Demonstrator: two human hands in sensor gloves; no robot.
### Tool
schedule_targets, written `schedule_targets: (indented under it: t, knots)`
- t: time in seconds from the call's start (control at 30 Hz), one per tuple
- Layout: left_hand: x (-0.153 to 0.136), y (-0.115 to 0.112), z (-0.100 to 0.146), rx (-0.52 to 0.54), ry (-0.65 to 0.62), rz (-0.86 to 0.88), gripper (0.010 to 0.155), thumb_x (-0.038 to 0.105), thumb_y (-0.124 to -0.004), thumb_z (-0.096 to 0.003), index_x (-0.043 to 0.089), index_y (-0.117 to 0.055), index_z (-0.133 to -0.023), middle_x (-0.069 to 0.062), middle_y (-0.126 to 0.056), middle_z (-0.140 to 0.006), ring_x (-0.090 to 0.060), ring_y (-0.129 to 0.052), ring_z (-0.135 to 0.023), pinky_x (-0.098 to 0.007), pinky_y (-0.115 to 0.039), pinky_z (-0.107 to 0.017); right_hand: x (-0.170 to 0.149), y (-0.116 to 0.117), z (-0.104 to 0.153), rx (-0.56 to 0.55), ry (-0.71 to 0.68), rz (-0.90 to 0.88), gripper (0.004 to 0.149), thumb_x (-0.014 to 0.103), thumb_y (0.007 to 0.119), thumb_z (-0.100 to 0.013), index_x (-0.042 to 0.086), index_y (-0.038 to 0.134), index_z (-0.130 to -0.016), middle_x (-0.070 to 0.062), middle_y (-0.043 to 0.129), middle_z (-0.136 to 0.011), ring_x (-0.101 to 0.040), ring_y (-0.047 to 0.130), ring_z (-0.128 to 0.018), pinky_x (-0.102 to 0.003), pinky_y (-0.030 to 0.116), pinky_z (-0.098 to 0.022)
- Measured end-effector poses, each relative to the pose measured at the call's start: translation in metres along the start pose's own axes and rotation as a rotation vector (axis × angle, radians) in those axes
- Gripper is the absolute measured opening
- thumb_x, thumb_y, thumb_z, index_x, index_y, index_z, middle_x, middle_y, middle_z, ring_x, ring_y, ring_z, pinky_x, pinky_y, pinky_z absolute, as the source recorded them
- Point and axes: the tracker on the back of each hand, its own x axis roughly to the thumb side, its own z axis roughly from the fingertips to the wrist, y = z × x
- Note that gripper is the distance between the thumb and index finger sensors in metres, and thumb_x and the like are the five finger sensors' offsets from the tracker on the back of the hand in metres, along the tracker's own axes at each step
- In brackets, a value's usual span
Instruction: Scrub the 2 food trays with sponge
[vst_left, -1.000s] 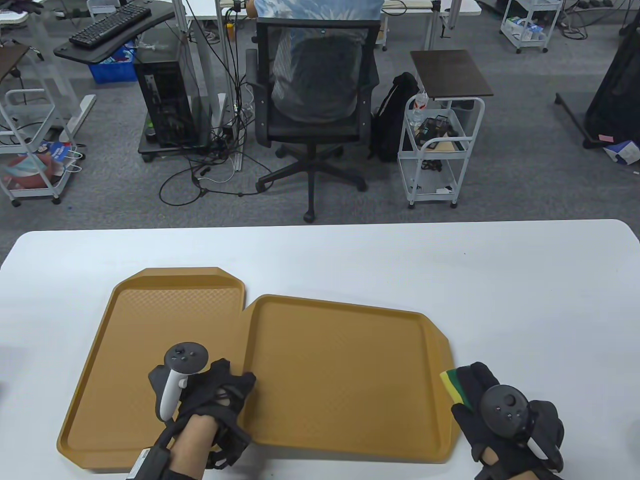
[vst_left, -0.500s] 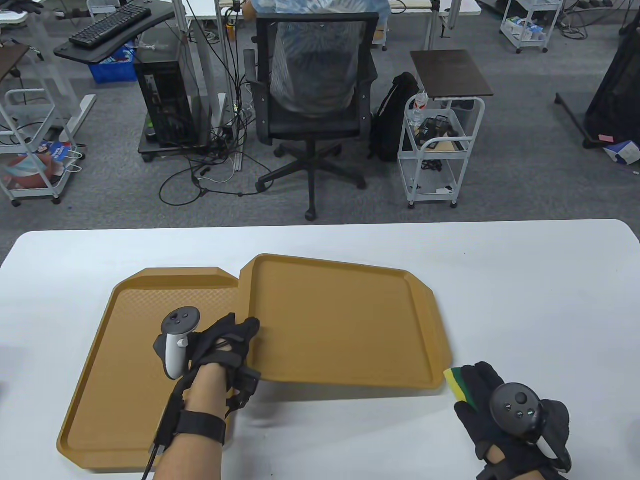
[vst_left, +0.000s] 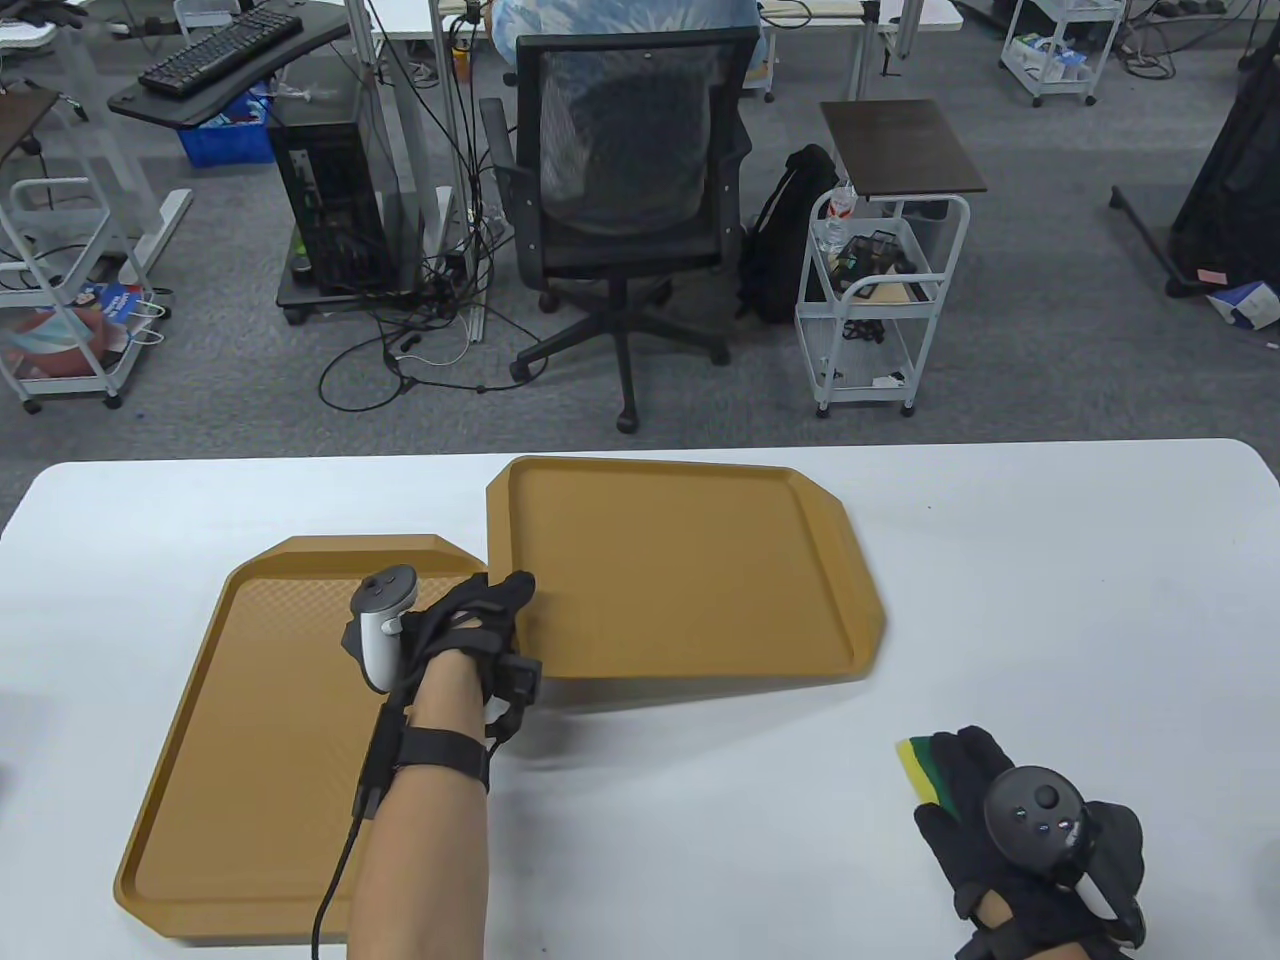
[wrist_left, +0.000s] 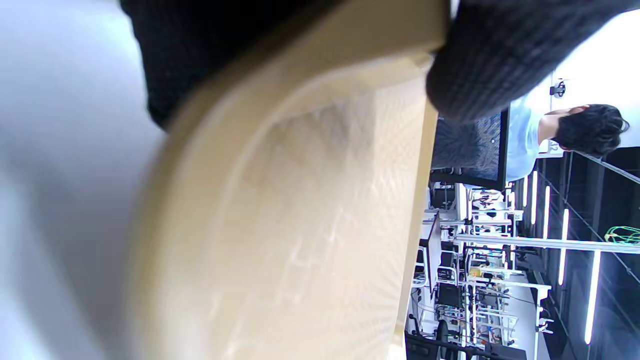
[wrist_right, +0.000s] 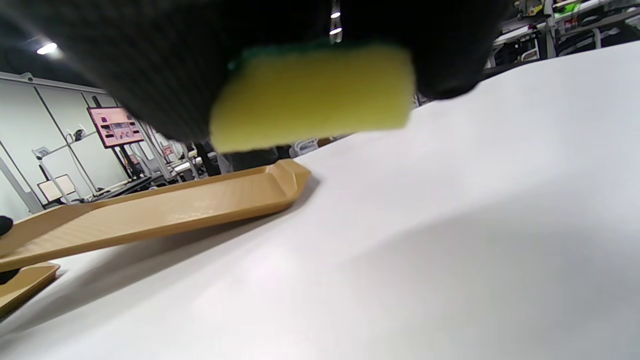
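Two tan food trays are on the white table. The left tray (vst_left: 260, 720) lies flat at the near left. The right tray (vst_left: 690, 570) sits farther back, its near-left corner lifted, and my left hand (vst_left: 485, 625) grips that corner, thumb on top and fingers under the rim. In the left wrist view the tray (wrist_left: 300, 225) fills the frame between my gloved fingers (wrist_left: 500, 55). My right hand (vst_left: 975, 800) holds a yellow-and-green sponge (vst_left: 922, 768) above the table at the near right; in the right wrist view the sponge (wrist_right: 310, 95) is pinched between my fingers.
Beyond the table's far edge stand an office chair (vst_left: 625, 200), a white cart (vst_left: 880, 290) and a computer tower (vst_left: 330, 200). The right tray (wrist_right: 165, 210) is tilted, with a shadow beneath it.
My left hand has carried the right tray away from me, toward the far edge, lifting its corner. My right hand with the sponge has barely moved.
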Motion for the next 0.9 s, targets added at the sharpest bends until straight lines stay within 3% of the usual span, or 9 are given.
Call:
schedule_targets:
  t: [0.03, 0.1, 0.17, 0.3, 0.43, 0.9]
  knots:
    - [0.002, -0.001, -0.001, 0.015, 0.001, -0.033, 0.070, 0.046, -0.089, -0.0482, 0.020, -0.060, -0.107, -0.003, -0.088, -0.096, -0.026, -0.111, -0.065, -0.039, -0.095, -0.048, 0.000, 0.000, 0.000, 0.004, -0.001, -0.001, 0.068, 0.040, 0.090, -0.044, 0.024, 0.063, -0.105, -0.011, 0.055, -0.113, -0.042, 0.080, -0.084, -0.055, 0.074, -0.062]
    - [0.011, -0.003, 0.003, 0.181, 0.022, -0.227, 0.072, 0.039, -0.087, -0.0494, 0.018, -0.054, -0.110, -0.005, -0.085, -0.099, -0.026, -0.109, -0.071, -0.039, -0.095, -0.053, 0.002, 0.000, 0.002, 0.005, -0.007, 0.004, 0.068, 0.040, 0.090, -0.045, 0.024, 0.063, -0.105, -0.011, 0.055, -0.113, -0.042, 0.080, -0.084, -0.055, 0.074, -0.062]
    - [0.021, -0.006, 0.005, 0.334, 0.020, -0.459, 0.074, 0.038, -0.089, -0.0476, 0.017, -0.055, -0.110, -0.003, -0.089, -0.093, -0.024, -0.105, -0.070, -0.040, -0.091, -0.053, 0.004, 0.001, 0.002, 0.002, -0.015, 0.014, 0.068, 0.040, 0.090, -0.045, 0.024, 0.063, -0.105, -0.011, 0.055, -0.113, -0.042, 0.080, -0.084, -0.055, 0.074, -0.062]
    - [0.033, -0.015, 0.002, 0.515, 0.034, -0.767, 0.074, 0.041, -0.094, -0.0429, 0.023, -0.065, -0.109, -0.005, -0.091, -0.087, -0.023, -0.100, -0.058, -0.041, -0.088, -0.049, 0.005, 0.002, 0.003, 0.003, -0.018, 0.026, 0.068, 0.040, 0.090, -0.045, 0.024, 0.063, -0.105, -0.011, 0.055, -0.113, -0.042, 0.080, -0.083, -0.055, 0.074, -0.062]
    - [0.033, -0.018, -0.005, 0.591, -0.006, -0.865, 0.070, 0.038, -0.095, -0.0422, 0.026, -0.071, -0.107, -0.006, -0.083, -0.097, -0.025, -0.102, -0.063, -0.041, -0.088, -0.052, 0.005, 0.002, 0.004, 0.006, -0.019, 0.026, 0.068, 0.040, 0.090, -0.045, 0.024, 0.063, -0.105, -0.011, 0.055, -0.113, -0.042, 0.080, -0.083, -0.055, 0.074, -0.062]
    - [0.024, -0.016, -0.013, 0.559, 0.011, -0.908, 0.065, 0.035, -0.094, -0.0420, 0.027, -0.075, -0.104, -0.005, -0.084, -0.100, -0.027, -0.101, -0.066, -0.041, -0.088, -0.056, 0.012, 0.009, 0.004, 0.012, -0.041, 0.071, 0.067, 0.040, 0.090, -0.045, 0.024, 0.064, -0.104, -0.011, 0.056, -0.113, -0.042, 0.080, -0.083, -0.054, 0.075, -0.061]
